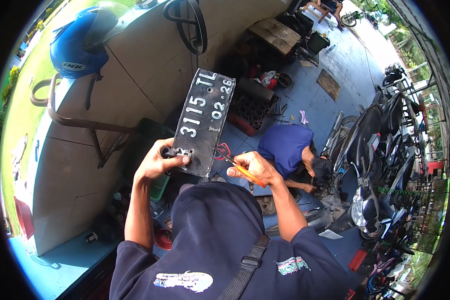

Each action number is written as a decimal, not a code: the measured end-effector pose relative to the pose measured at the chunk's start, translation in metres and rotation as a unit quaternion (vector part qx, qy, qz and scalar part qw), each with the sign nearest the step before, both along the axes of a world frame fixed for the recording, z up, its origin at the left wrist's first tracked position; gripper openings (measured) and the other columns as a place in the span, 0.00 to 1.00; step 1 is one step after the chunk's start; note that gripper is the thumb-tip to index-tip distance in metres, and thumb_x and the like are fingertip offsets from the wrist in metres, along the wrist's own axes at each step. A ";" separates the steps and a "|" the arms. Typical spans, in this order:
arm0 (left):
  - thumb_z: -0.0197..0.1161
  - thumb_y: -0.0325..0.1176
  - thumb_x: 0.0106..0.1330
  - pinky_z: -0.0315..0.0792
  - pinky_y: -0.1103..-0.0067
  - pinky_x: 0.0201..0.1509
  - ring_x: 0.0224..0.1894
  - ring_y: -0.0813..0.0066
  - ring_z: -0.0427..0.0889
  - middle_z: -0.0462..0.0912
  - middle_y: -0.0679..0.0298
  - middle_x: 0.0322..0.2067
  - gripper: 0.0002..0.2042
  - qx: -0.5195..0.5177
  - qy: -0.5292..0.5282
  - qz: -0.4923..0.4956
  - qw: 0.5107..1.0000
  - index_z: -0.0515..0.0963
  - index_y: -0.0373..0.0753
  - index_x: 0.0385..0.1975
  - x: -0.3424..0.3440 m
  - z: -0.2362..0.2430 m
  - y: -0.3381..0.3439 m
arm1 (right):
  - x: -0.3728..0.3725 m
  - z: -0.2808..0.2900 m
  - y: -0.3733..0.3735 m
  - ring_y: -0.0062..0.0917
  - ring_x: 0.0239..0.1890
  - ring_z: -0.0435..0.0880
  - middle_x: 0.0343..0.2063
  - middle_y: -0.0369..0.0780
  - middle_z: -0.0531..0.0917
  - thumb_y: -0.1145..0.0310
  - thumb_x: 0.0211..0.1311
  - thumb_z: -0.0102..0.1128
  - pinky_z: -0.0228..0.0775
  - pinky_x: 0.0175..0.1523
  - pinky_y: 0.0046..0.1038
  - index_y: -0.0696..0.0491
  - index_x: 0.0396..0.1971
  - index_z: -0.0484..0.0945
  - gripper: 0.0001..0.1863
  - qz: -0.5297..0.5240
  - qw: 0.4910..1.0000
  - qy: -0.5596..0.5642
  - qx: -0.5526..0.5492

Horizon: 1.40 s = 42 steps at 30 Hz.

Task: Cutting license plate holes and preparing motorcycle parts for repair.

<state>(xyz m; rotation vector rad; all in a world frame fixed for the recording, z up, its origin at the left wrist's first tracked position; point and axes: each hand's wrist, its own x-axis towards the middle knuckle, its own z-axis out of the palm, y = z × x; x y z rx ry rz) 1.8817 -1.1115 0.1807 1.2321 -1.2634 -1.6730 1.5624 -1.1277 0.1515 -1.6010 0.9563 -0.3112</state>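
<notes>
My left hand (160, 161) is closed on the lower end of a black metal license plate (200, 117), with the thumb pressed on its face. Beside that thumb, a small metal fitting (184, 152) sits at the plate's lower corner. The plate is raised in front of my chest, its long side tilted upward. My right hand (255, 167) grips orange-handled pliers (249, 175), whose slim metal end points at the plate's right edge. A loop of thin red wire or cord (224, 148) shows at that metal end; whether the jaws pinch it, I cannot tell.
A person in a blue shirt (287, 145) crouches by a motorbike (357, 155) on the right, where several more bikes stand. A low wall carries a blue helmet (80, 45) and a bent metal tube (80, 121). A wooden-topped table (275, 34) and a crate (252, 112) lie beyond.
</notes>
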 end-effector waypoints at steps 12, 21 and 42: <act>0.70 0.38 0.68 0.45 0.84 0.16 0.12 0.92 0.52 0.60 0.80 0.13 0.14 0.052 0.216 0.313 0.924 0.71 0.44 0.27 -0.051 -0.044 0.036 | 0.055 -0.030 0.033 0.11 0.14 0.64 0.11 0.27 0.68 0.41 0.62 0.69 0.55 0.20 0.21 0.51 0.15 0.71 0.31 -0.178 0.983 -0.032 -0.044; 0.73 0.38 0.64 0.46 0.84 0.19 0.15 0.93 0.55 0.66 0.80 0.16 0.11 0.046 0.137 0.274 0.951 0.78 0.41 0.28 -0.051 -0.028 0.022 | 0.045 -0.032 0.035 0.14 0.18 0.64 0.13 0.32 0.68 0.40 0.66 0.64 0.56 0.23 0.26 0.55 0.18 0.72 0.32 -0.147 0.975 -0.136 0.100; 0.77 0.38 0.59 0.46 0.85 0.20 0.15 0.93 0.57 0.73 0.79 0.18 0.12 0.071 0.085 0.254 0.961 0.83 0.38 0.32 -0.061 -0.023 0.016 | 0.043 -0.021 0.026 0.47 0.19 0.82 0.14 0.52 0.75 0.69 0.61 0.58 0.66 0.24 0.39 0.60 0.17 0.71 0.15 -0.135 0.981 0.003 -0.139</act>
